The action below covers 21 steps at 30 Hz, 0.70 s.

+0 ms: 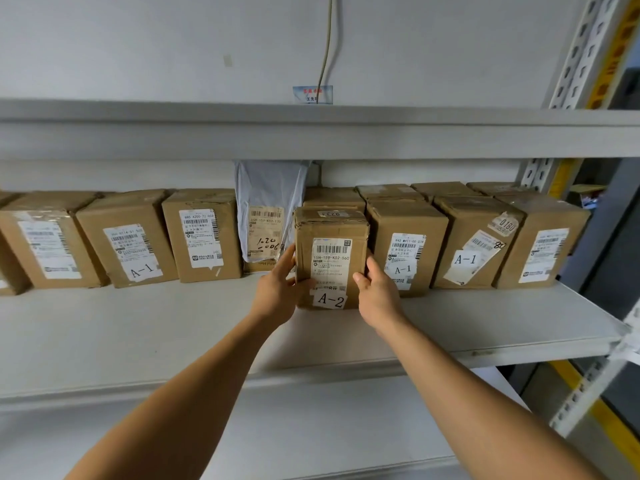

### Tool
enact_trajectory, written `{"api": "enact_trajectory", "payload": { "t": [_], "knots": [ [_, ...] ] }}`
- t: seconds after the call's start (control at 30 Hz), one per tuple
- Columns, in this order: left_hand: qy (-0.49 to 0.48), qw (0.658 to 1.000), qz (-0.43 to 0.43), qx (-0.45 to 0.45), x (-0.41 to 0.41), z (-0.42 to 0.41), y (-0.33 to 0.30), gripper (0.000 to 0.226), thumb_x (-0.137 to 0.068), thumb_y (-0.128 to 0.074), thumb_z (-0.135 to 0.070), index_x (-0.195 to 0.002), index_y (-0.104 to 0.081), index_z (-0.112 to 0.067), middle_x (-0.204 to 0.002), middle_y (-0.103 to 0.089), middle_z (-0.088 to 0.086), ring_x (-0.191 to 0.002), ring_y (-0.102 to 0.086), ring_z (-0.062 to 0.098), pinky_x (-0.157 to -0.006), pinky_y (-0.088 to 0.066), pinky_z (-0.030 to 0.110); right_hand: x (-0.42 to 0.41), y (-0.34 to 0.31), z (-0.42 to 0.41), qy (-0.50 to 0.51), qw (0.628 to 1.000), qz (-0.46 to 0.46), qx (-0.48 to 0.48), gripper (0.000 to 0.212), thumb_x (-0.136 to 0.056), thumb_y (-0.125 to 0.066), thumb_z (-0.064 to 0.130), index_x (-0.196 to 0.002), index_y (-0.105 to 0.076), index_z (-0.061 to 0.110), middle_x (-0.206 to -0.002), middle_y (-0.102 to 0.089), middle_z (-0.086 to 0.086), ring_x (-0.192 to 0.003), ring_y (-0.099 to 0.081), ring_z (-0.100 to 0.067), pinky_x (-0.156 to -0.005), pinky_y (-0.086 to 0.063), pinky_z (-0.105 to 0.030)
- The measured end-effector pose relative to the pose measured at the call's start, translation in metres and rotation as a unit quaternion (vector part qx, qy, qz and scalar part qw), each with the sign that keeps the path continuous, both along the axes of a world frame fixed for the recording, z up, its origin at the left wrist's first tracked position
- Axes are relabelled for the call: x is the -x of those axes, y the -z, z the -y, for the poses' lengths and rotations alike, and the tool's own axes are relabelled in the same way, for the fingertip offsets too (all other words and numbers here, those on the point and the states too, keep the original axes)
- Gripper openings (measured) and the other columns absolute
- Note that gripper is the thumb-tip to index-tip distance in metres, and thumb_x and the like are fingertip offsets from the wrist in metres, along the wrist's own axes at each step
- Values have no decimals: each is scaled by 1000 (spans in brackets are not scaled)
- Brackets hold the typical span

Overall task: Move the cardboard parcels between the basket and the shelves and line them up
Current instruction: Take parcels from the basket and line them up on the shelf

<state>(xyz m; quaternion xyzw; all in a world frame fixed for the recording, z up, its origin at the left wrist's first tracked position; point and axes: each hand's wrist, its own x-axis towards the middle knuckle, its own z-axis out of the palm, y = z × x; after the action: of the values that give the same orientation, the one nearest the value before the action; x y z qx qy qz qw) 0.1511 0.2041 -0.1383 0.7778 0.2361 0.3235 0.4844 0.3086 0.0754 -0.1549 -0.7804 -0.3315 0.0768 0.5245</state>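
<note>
right now i hold the a-2 parcel (330, 258) between both hands, standing upright on the middle shelf (173, 327), a little in front of the row of other boxes. my left hand (278, 289) wraps its left edge, thumb across the front near the bottom label and fingers reaching up along the side. my right hand (377, 289) grips the right edge the same way, thumb on the front face, fingers curled round the side. the parcel's base touches the shelf or sits just above it; i cannot tell which.

to its left a grey plastic mailer bag (270, 209) leans upright against the back wall, just beside my left fingers. further left stand three cardboard boxes, one marked with an a-1 label (142, 270). just to the right of my parcel stands an a-1 box (405, 247), then two more boxes beyond it. a second row of boxes stands behind those. above runs the upper shelf (311, 133), and a cable (327, 46) hangs down the wall.
</note>
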Motion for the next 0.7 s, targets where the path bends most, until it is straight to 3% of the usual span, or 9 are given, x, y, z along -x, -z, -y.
{"api": "enact_trajectory", "payload": {
  "t": [0.2,0.4,0.47,0.57,0.63,0.7],
  "knots": [
    [22,999,19,24,-10,-6,3,86,-94,-70,-1,-147,-42,-62,-140,-66,-14,-126,-66,18,-100,-58,55,0,3,-4,31,999,1,-26,47,-109,-53,18,-156,-48,24,-141,-66,-8,-130,-60,-29,-108,-48,-38],
    [25,999,23,37,-13,-10,8,87,-94,-70,1,-143,-43,-65,-139,-66,-14,-125,-67,17,-101,-58,54,4,4,-5,39,999,14,-5,45,-112,-47,23,-157,-45,23,-140,-66,-6,-124,-62,-29,-98,-50,-35],
    [22,999,9,22,-12,-7,6,85,-96,-69,-1,-148,-38,-62,-142,-64,-16,-126,-66,15,-99,-60,43,6,4,-4,40,999,11,-9,44,-112,-46,24,-156,-45,23,-138,-67,-5,-123,-62,-29,-95,-50,-34],
    [4,1000,-19,-21,-9,-2,3,79,-99,-67,-5,-157,-31,-45,-142,-58,-16,-120,-62,8,-76,-56,8,7,3,-3,30,999,-11,-13,48,-111,-48,26,-158,-41,28,-138,-65,0,-123,-62,-24,-96,-48,-31],
    [-9,999,-34,-32,-8,-1,0,75,-101,-65,-6,-159,-30,-38,-139,-57,-13,-116,-59,6,-69,-51,3,8,2,-2,9,1000,-25,5,56,-111,-50,30,-163,-32,32,-144,-59,6,-129,-57,-18,-104,-45,-32],
    [-24,999,-45,-19,-5,1,-2,70,-102,-65,-11,-159,-33,-34,-139,-58,-9,-118,-61,9,-72,-55,9,8,1,3,-4,999,-33,19,65,-109,-55,32,-166,-23,32,-159,-50,0,-141,-52,-23,-116,-43,-40]
  ]
}}
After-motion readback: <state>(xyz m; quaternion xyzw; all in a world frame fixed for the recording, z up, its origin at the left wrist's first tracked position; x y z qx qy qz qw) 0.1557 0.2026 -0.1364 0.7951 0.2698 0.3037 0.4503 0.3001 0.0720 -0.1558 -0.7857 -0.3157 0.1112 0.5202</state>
